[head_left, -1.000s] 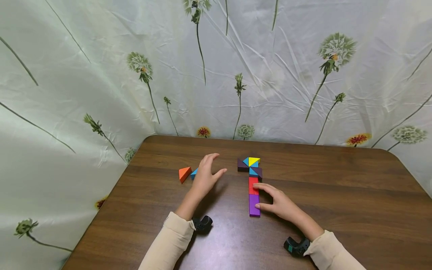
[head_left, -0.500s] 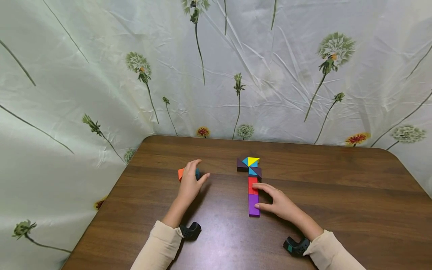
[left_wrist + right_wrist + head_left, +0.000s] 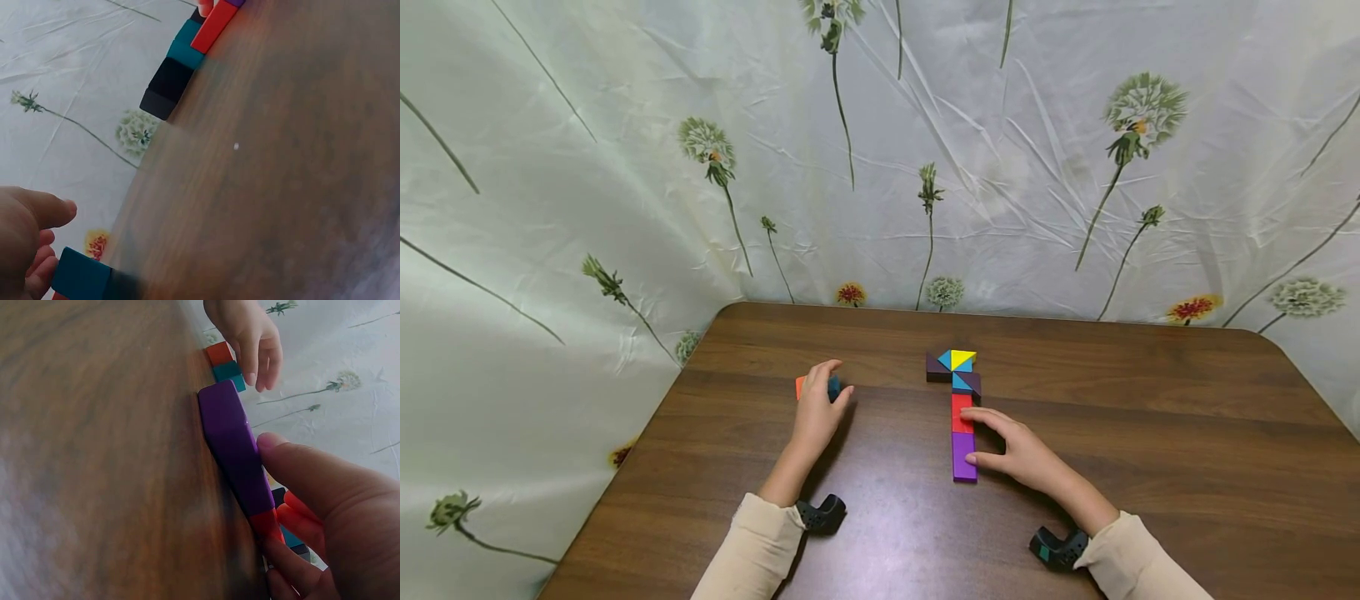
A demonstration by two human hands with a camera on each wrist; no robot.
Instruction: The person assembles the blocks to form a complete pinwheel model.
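My left hand (image 3: 815,410) hovers at a blue triangular block (image 3: 834,387) and partly covers it. Beside that lies an orange triangular block (image 3: 800,387), mostly hidden behind the fingers. In the left wrist view the thumb stands apart from the blue block (image 3: 81,275). My right hand (image 3: 1026,454) rests on a row of blocks, its fingers loosely bent. Its thumb touches the purple rectangular block (image 3: 963,468), and a fingertip lies on the red rectangular block (image 3: 960,403). In the right wrist view the purple block (image 3: 231,440) is seen along its side.
Beyond the red block, the row continues with blue triangles (image 3: 961,382), dark triangles (image 3: 937,370) and a yellow triangle (image 3: 962,358). All lie on a brown wooden table (image 3: 1150,433). A flower-print curtain (image 3: 880,233) hangs behind it. Each wrist wears a black device (image 3: 824,515).
My left hand has moved left and slightly down, over to the blue and orange blocks, which it now partly hides. The right hand and the row have stayed in place.
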